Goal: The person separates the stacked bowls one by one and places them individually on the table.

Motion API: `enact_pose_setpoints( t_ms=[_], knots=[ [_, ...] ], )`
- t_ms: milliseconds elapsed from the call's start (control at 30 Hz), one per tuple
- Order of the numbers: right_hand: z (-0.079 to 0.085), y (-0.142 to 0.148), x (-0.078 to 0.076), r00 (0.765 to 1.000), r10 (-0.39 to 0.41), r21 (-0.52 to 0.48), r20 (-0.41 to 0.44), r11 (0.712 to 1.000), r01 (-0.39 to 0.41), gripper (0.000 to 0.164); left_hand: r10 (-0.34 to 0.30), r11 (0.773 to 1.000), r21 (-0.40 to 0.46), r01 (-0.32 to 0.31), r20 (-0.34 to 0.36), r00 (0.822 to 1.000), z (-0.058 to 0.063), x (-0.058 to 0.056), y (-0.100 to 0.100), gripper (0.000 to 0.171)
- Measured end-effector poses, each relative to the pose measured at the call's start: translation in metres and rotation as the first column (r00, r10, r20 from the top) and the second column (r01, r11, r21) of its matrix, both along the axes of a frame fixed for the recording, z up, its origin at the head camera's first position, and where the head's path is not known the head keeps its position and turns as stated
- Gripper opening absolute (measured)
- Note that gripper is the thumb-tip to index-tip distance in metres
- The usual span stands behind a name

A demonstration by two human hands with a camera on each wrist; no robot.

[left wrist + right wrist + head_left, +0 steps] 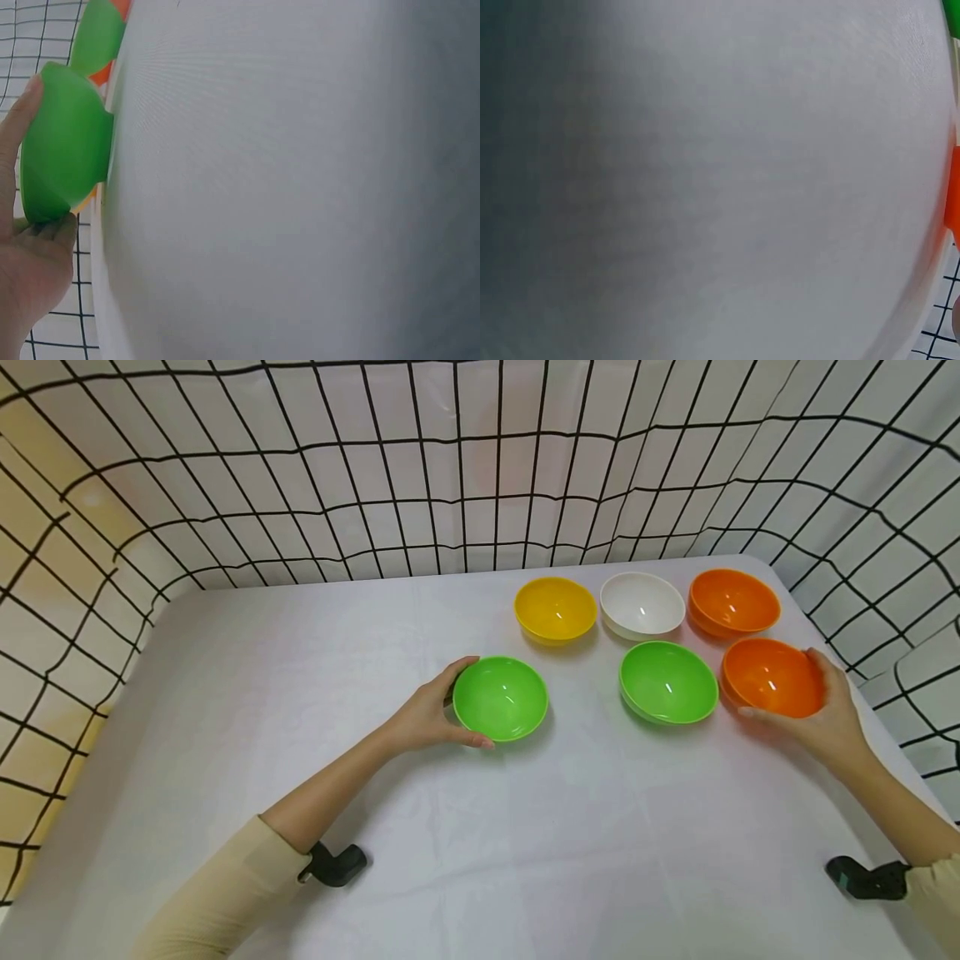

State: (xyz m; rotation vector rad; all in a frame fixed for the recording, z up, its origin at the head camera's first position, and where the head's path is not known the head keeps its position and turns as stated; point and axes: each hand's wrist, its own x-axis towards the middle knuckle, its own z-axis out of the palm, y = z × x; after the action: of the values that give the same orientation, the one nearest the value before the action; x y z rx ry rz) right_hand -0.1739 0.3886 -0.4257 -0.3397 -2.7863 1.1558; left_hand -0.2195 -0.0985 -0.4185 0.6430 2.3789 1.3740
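Note:
My left hand point(431, 714) grips a green bowl point(500, 698) by its left side, thumb at the near rim and fingers round the far side. In the left wrist view, this green bowl point(67, 142) sits upright with its foot right at the white tabletop. At the right, my right hand point(832, 718) holds an orange bowl point(772, 677) from its right side, thumb in front and fingers behind. Only a sliver of that orange bowl point(952, 195) enters the right wrist view. A second green bowl point(667, 682) stands just left of the held orange one.
Behind stand a yellow bowl point(556, 610), a white bowl point(642, 605) and another orange bowl point(733, 602) in a row. A black wire grid point(480, 468) borders the back and both sides of the white-covered table point(525, 860). Each wrist carries a black device point(337, 865).

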Motion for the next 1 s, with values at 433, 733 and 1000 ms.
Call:
enact_pose_setpoints(
  t_ms=[433,733,1000],
  knots=[
    [0.005,0.001,0.001,0.989,-0.005,-0.113,-0.149,0.993,-0.012,0.091,0.005,1.000,-0.021,-0.005,-0.001,1.000,0.001,0.001,-0.001,0.111],
    [0.017,-0.012,0.004,0.972,-0.024,-0.175,-0.236,0.984,-0.018,0.088,0.007,1.000,-0.013,-0.007,0.007,1.000,0.001,0.001,0.000,0.111],
    [0.021,-0.015,0.009,0.969,-0.036,-0.194,-0.246,0.981,-0.013,0.087,0.013,1.000,-0.007,-0.013,-0.001,1.000,0.002,0.004,0.005,0.111]
  ],
)
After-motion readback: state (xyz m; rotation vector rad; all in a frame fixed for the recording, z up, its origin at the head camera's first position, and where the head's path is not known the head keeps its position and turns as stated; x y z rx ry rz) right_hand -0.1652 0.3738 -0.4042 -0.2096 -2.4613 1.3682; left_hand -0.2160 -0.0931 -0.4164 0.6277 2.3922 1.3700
